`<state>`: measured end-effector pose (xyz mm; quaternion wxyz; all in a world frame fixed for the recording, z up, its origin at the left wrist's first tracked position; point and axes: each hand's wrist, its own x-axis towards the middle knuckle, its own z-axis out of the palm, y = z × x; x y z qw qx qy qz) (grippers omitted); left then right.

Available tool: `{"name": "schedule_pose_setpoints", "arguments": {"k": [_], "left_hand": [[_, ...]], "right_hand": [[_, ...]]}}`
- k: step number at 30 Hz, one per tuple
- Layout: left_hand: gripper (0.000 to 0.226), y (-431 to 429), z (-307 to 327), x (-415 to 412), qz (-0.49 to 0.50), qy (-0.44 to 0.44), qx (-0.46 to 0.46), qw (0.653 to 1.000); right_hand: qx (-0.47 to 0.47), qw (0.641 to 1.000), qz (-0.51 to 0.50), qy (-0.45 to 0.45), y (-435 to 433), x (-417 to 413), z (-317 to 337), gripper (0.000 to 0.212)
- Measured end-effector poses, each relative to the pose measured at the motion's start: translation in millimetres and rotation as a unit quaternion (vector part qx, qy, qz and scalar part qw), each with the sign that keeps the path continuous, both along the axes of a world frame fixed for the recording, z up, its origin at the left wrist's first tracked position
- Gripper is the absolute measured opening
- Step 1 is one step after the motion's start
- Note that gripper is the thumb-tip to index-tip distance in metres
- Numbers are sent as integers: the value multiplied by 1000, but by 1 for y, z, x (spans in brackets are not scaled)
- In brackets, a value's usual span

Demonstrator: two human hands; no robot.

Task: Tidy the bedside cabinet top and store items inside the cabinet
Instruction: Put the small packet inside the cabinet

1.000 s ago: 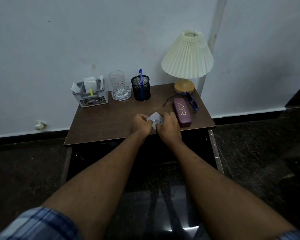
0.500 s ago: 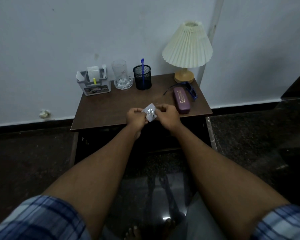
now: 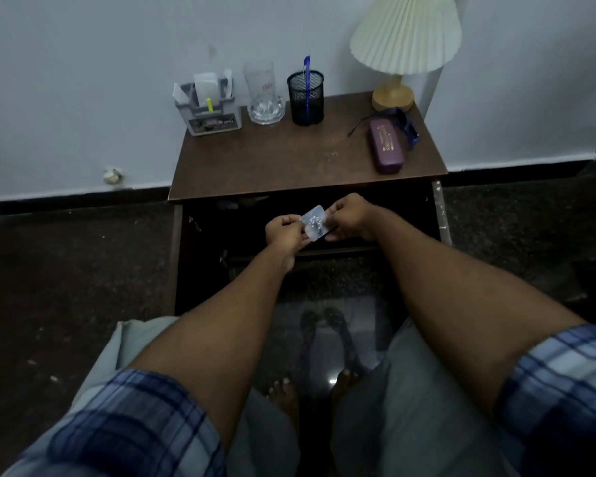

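Apparent blister pack point(image 3: 315, 223) pinched between left hand point(image 3: 284, 232) and right hand point(image 3: 350, 216)

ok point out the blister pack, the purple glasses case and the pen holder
blister pack point(image 3: 315, 224), head view, on its foil middle
purple glasses case point(image 3: 385, 146), head view, on the middle of its lid
black mesh pen holder point(image 3: 298, 105), head view, on its front wall, left of the pen
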<state>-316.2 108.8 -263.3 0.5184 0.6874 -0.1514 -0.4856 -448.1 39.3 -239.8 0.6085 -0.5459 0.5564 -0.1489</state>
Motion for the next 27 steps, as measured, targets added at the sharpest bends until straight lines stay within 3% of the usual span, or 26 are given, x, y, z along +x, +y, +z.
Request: {"name": "schedule_pose_setpoints", "arguments": {"k": [8,12,14,17,20,23,27], "left_hand": [[16,-18,-34,10,7,10,13,1000],[28,-41,-53,20,-3,10,32,999],[29,-51,-63,23,-4,15,38,999],[38,-66,-74,29,1,27,45,999],[43,-78,-83,35,0,43,40,998],[38,-89,-91,41,-3,43,38,998],[32,-102,-103,41,1,23,38,999]], "right_hand": [[-27,997,-68,34,-16,16,-38,23],[-49,990,-129,24,-35,29,-58,3],[-55,986,-153,38,-39,33,-66,21],[-45,980,-190,40,-53,37,-78,19],[-2,983,-182,20,-67,41,-88,33],[-11,983,-153,97,-78,46,-97,44],[4,977,-172,126,-88,51,-111,51]]}}
